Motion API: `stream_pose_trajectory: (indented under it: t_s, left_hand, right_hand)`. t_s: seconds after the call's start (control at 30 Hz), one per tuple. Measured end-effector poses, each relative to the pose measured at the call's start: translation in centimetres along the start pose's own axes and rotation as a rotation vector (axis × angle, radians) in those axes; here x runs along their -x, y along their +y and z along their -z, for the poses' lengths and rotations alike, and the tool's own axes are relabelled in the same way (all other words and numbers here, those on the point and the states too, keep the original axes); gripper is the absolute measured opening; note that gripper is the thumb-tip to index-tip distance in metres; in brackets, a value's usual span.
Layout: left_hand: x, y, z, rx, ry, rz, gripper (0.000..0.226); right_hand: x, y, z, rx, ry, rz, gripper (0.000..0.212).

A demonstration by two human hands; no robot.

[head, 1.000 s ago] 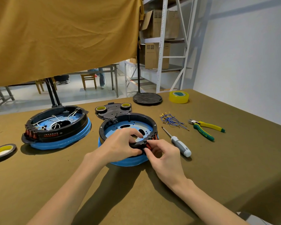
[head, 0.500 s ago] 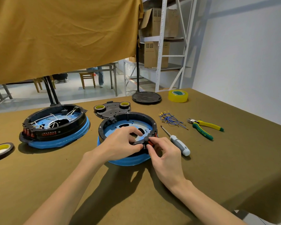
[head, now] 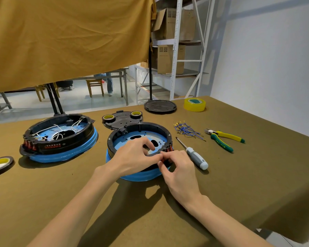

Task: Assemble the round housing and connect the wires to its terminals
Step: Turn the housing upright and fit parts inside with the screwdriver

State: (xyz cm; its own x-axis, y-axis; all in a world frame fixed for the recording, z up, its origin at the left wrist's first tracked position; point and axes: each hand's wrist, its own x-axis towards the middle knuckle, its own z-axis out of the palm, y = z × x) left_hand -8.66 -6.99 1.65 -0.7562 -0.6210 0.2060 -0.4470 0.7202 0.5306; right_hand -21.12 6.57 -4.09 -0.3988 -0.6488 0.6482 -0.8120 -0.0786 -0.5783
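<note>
1. The table (head: 239, 184), covered in olive-brown cloth, bears everything.
2. A second housing (head: 61, 139), black ring on a blue base with white wires inside, sits at the left.
3. The round housing (head: 139, 132), a black ring over a blue perforated plate and blue base, stands at the table's middle, just before the person.
4. The left hand (head: 134, 157) reaches over the near rim, fingers curled and gripping the ring.
5. The right hand (head: 178, 168) pinches the red terminals (head: 169, 149) at the near-right rim; whether it holds a wire cannot be told.
6. Right of the housing lie a screwdriver (head: 194, 155), pliers (head: 223, 139) and blue wires (head: 187, 131).
</note>
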Motion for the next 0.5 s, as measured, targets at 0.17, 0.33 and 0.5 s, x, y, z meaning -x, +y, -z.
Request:
stream_pose_trajectory:
  t_s: [0.17, 0.33, 0.5]
  left_hand:
    - [-0.29, 0.35, 0.12, -0.085, -0.065, -0.002, 0.039]
    - [-0.30, 0.77, -0.30, -0.127, -0.035, 0.005, 0.030]
    - [-0.21, 0.64, -0.28, -0.137, -0.012, -0.002, 0.033]
  right_hand:
    - [0.14, 0.14, 0.61, -0.088, -0.013, -0.038, 0.036]
    - [-0.02, -0.23, 0.37, -0.178, 0.009, -0.112, 0.033]
    - [-0.06, -0.11, 0.20, -0.185, 0.010, -0.132, 0.026]
